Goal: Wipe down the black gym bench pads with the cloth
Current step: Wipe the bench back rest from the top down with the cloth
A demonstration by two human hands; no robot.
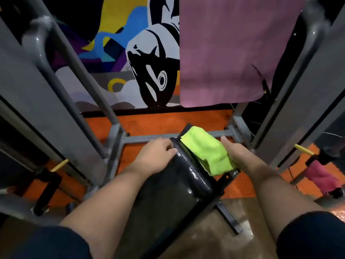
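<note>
A black padded gym bench pad (168, 187) runs from the bottom centre up to the middle of the head view, its surface glossy. My left hand (155, 154) grips the pad's far left corner. A bright yellow-green cloth (207, 150) lies folded over the pad's far end and the black metal bracket behind it. My right hand (237, 153) presses on the cloth's right side, with the thumb pointing up beside it and the fingers hidden under the fabric.
Grey steel uprights of the machine frame stand close on the left (61, 113) and right (291, 113), joined by a low crossbar (149, 139). A purple mat (233, 53) hangs at the back right. The floor is orange (158, 124). A pink cloth (321, 176) lies at right.
</note>
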